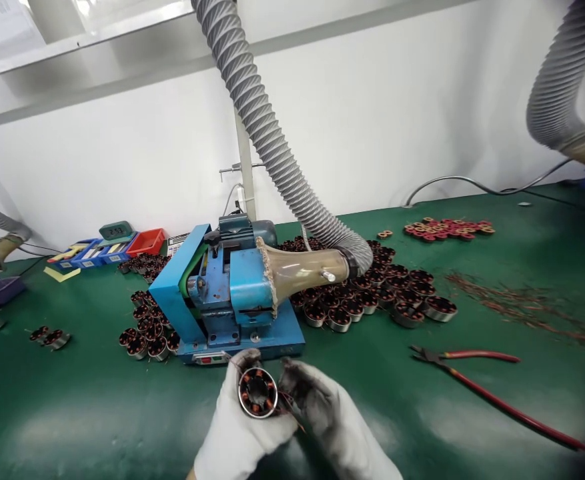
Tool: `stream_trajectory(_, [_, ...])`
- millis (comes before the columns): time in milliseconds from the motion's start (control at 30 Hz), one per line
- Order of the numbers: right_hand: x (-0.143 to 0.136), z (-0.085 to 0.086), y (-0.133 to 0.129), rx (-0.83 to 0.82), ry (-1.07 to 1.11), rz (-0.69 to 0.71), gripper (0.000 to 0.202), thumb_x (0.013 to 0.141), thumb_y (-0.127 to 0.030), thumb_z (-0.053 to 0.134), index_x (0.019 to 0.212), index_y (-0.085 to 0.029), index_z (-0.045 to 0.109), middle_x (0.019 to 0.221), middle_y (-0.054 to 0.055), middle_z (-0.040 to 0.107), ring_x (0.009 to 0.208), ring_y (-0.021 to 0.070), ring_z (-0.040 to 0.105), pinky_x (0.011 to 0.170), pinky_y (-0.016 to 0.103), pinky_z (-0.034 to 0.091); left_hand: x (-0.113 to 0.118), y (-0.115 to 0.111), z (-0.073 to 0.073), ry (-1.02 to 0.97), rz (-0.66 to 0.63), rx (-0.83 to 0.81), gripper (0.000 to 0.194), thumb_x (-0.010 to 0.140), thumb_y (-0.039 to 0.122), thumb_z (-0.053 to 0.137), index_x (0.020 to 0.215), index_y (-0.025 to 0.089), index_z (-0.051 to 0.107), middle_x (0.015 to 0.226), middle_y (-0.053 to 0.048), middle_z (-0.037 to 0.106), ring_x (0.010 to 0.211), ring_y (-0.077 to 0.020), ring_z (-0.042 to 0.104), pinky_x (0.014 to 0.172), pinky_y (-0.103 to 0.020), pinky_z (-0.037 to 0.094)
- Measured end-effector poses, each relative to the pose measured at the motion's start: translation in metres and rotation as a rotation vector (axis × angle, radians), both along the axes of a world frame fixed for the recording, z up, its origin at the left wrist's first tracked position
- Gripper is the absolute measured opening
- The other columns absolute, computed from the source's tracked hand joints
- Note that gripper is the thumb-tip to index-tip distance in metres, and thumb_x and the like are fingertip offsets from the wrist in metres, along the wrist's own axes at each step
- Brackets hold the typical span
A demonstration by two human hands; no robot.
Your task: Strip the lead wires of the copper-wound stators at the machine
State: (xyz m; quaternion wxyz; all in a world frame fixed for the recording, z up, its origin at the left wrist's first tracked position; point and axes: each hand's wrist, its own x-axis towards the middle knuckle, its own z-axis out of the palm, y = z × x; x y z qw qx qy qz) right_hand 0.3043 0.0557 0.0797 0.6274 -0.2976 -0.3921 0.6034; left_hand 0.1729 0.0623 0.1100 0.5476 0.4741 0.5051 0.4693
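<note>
A round motor stator (257, 406) with a silver outer ring and copper windings sits in my left hand (237, 427), whose gloved fingers are wrapped around it. Thin dark reddish lead wires (287, 403) come off the stator's right side. My right hand (335, 417), in a white glove with blackened fingertips, is curled beside the stator at these wires. Its fingers appear to pinch them, though the exact grip is partly hidden. Just beyond both hands stands a blue belt-driven machine (252, 287) with red and green switches at its front base.
Many stators (339, 317) crowd the bench right of the machine, with more at its left. Red-handled cutters (492, 393) lie at right, near loose wire scraps (517, 307) and reddish rings (447, 229). A grey hose (272, 140) hangs to the machine. Small bins (145, 243) stand back left.
</note>
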Motion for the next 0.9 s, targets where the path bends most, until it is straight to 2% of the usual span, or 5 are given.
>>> stream_trajectory(167, [0.001, 0.027, 0.001, 0.063, -0.178, -0.011, 0.011, 0.058, -0.029, 0.078, 0.064, -0.022, 0.073, 0.064, 0.002, 0.062, 0.061, 0.0162, 0.056, 0.058, 0.026, 0.045, 0.001, -0.015, 0.004, -0.104, -0.12, 0.006, 0.056, 0.05, 0.012, 0.068, 0.103, 0.021, 0.053, 0.089, -0.008, 0.067, 0.068, -0.0195, 0.064, 0.062, -0.031, 0.052])
stream_trajectory(400, [0.006, 0.042, 0.01, -0.247, 0.364, -0.025, 0.023, 0.057, -0.038, 0.079, 0.063, -0.02, 0.066, 0.053, -0.003, 0.054, 0.044, 0.0081, 0.044, 0.041, 0.018, 0.034, 0.002, -0.025, 0.006, 0.225, 0.0, 0.2, 0.049, 0.042, 0.005, 0.062, 0.088, 0.022, 0.055, 0.093, -0.001, 0.059, 0.079, -0.0162, 0.06, 0.068, -0.023, 0.049])
stream_trajectory(633, [-0.012, 0.051, 0.002, -0.111, -0.032, -0.032, 0.02, 0.057, -0.032, 0.079, 0.064, -0.016, 0.07, 0.069, 0.003, 0.063, 0.067, 0.0153, 0.054, 0.064, 0.026, 0.044, 0.003, -0.024, 0.006, 0.305, -0.03, 0.542, 0.048, 0.061, 0.008, 0.057, 0.104, 0.028, 0.05, 0.109, -0.002, 0.051, 0.106, -0.0188, 0.051, 0.089, -0.029, 0.043])
stream_trajectory(767, [-0.01, 0.052, 0.01, -0.244, 0.2, -0.075, 0.022, 0.056, -0.032, 0.081, 0.06, -0.015, 0.067, 0.056, -0.002, 0.056, 0.05, 0.0079, 0.045, 0.049, 0.02, 0.038, 0.01, -0.023, 0.008, 0.381, 0.033, 0.635, 0.045, 0.062, 0.008, 0.058, 0.101, 0.028, 0.046, 0.099, 0.0, 0.047, 0.096, -0.0162, 0.052, 0.083, -0.028, 0.043])
stream_trajectory(900, [0.007, 0.047, 0.018, -0.241, 0.302, -0.343, 0.026, 0.053, -0.037, 0.081, 0.066, -0.019, 0.068, 0.058, -0.002, 0.059, 0.05, 0.0091, 0.048, 0.047, 0.02, 0.041, 0.011, -0.021, 0.004, 0.399, 0.114, 0.632, 0.044, 0.059, 0.01, 0.06, 0.097, 0.026, 0.046, 0.094, 0.0, 0.046, 0.085, -0.0153, 0.054, 0.075, -0.028, 0.045])
